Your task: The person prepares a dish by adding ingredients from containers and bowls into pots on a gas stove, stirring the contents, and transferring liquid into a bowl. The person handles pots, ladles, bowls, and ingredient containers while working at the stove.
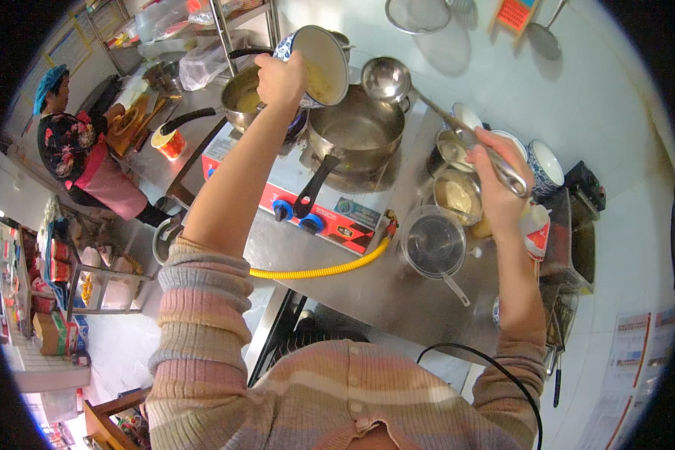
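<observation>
My left hand point(284, 79) grips the rim of a blue-and-white bowl point(334, 70), which is tilted with its mouth towards the right. Some yellowish food point(318, 81) lies inside it. My right hand point(500, 183) is closed around the handle of a steel ladle point(387, 79), whose bowl hangs over the far rim of a saucepan point(360, 132). That saucepan sits on a gas stove point(323, 194), its black handle point(316, 185) pointing towards me. Left of it, partly behind my left forearm, a second pan point(239, 95) holds yellowish liquid.
A yellow gas hose point(326, 274) curves along the counter front. On the right stand a clear measuring jug point(433, 242), a container of pale powder point(457, 197) and blue-and-white bowls point(544, 160). A co-worker point(84, 146) stands at the left counter beside a paper cup point(169, 143).
</observation>
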`<act>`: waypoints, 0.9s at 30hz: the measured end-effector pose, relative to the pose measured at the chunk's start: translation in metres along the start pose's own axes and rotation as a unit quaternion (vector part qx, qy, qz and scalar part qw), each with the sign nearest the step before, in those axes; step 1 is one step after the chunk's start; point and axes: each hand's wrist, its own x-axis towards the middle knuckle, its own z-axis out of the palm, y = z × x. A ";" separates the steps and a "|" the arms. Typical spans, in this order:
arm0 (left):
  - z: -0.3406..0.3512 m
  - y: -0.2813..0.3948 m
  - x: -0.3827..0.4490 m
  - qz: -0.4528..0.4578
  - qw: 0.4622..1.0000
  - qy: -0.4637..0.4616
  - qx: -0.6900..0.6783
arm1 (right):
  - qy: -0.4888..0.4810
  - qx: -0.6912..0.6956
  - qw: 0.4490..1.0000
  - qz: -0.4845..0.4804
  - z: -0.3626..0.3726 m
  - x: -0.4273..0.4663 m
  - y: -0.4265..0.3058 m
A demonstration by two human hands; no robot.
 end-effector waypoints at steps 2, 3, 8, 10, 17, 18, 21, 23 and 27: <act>0.002 0.003 -0.002 -0.011 1.000 -0.022 0.005 | 0.010 0.002 0.999 -0.039 -0.001 0.009 -0.009; 0.003 0.006 -0.004 -0.012 0.999 -0.039 -0.002 | -0.006 -0.022 0.997 -0.077 -0.001 0.013 -0.010; 0.017 0.014 -0.006 -0.024 0.992 -0.119 -0.021 | -0.109 -0.116 0.948 -0.276 0.028 0.030 -0.002; 0.023 0.016 -0.006 -0.034 0.989 -0.145 -0.018 | -0.146 -0.129 0.929 -0.315 0.035 0.029 0.005; 0.053 0.019 0.000 -0.041 0.990 -0.131 0.028 | -0.045 -0.037 0.994 -0.091 0.050 0.037 0.011; 0.057 0.021 -0.002 -0.023 0.989 -0.131 0.057 | -0.015 -0.012 1.000 -0.017 0.054 0.045 0.015; 0.062 0.023 -0.011 0.035 0.987 -0.122 0.103 | 0.032 0.080 0.980 0.178 0.050 0.080 0.000; 0.067 0.020 -0.013 0.056 0.984 -0.113 0.128 | 0.066 0.150 0.958 0.237 0.048 0.092 0.010; 0.072 0.005 -0.011 0.053 0.984 -0.112 0.127 | 0.097 0.233 0.919 0.304 0.038 0.106 0.025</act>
